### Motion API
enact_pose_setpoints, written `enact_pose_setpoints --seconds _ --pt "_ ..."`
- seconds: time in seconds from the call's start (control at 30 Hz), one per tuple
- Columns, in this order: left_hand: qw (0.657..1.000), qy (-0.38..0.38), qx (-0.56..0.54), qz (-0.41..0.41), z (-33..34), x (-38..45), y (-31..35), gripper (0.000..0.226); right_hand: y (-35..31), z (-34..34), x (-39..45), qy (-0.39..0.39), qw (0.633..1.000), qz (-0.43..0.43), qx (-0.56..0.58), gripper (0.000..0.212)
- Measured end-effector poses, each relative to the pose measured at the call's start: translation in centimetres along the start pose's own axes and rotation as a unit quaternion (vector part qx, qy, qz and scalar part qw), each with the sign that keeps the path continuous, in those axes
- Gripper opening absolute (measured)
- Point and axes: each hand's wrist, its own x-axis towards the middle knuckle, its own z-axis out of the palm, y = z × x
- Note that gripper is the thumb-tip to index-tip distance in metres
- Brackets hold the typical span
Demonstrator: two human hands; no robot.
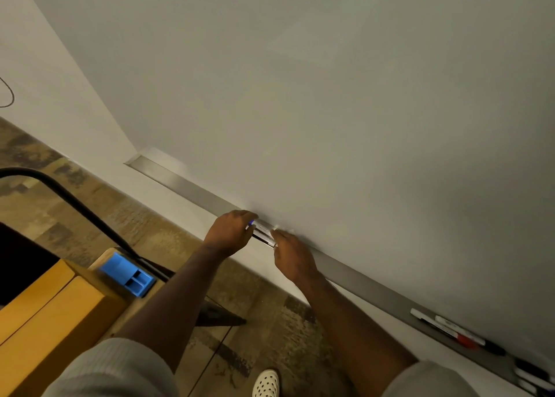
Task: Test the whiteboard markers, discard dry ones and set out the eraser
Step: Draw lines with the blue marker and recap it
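A large blank whiteboard [330, 96] fills the upper view, with a grey metal tray [186, 186] along its lower edge. My left hand [231, 231] and my right hand [292, 257] are both at the tray, closed on the two ends of a white marker [264, 233] with a blue tip showing by the left fingers. A second dark marker seems to lie just under it. Farther right on the tray lie several more markers [450, 329], one with a red cap [467, 341].
A blue plastic holder [127, 273] sits on a light wooden table [54, 321] at the lower left. A black chair frame [75, 204] curves over the patterned carpet. My white shoe [265, 383] shows at the bottom.
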Motion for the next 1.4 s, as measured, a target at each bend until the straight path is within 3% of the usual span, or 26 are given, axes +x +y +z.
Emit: enact_pose_setpoints --seconds 0.17,0.53,0.93,1.17,1.4 --pt "1.000 0.022 0.003 0.000 -0.5 -1.2 1.4 0.034 -0.1 -0.7 -0.8 0.003 1.000 0.007 -0.007 0.045" --pt "0.999 0.009 -0.006 -0.041 1.1 -3.5 9.0 0.087 3.3 -4.0 -6.8 0.032 0.998 0.035 -0.042 0.056" --pt "0.999 -0.041 -0.006 0.002 4.1 -4.1 20.0 0.067 10.0 -7.2 -15.2 0.070 0.992 0.095 -0.053 0.060" --pt "0.997 -0.066 -0.022 0.044 6.5 -4.6 26.8 0.070 16.6 -10.0 -22.6 0.123 0.983 0.124 -0.052 0.054" --pt "0.986 -0.085 -0.044 0.137 8.5 -3.9 35.4 0.074 22.9 -12.0 -30.2 0.209 0.959 0.184 -0.055 0.052"
